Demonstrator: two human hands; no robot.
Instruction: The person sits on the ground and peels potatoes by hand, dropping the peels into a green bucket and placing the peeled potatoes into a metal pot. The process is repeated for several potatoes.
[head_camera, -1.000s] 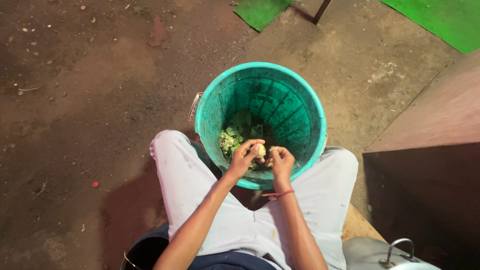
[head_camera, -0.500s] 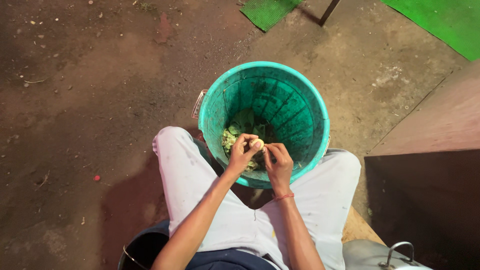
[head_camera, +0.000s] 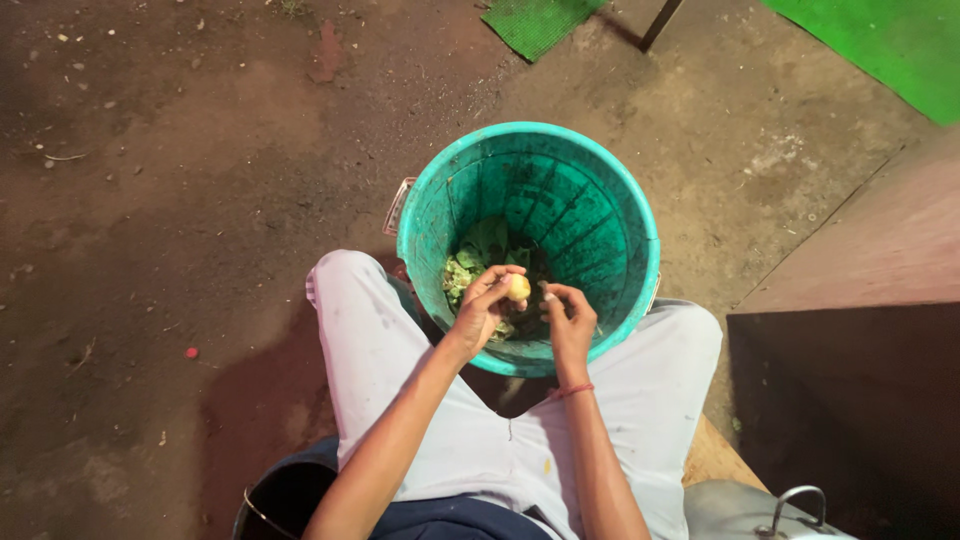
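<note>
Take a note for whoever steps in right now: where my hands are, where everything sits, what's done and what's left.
Left hand: holds a small pale yellow vegetable over the teal bucket.
Right hand: beside it, fingertips close to the vegetable; whether it holds anything cannot be told.
Bucket: on the ground between the knees, green scraps lying in its bottom.
Nearby: dark pot by the left thigh, metal lid at lower right.
Done: scraps already dropped in. Left: the piece in hand.

Small pale yellow round vegetable (head_camera: 518, 287) above teal bucket (head_camera: 610, 200).
</note>
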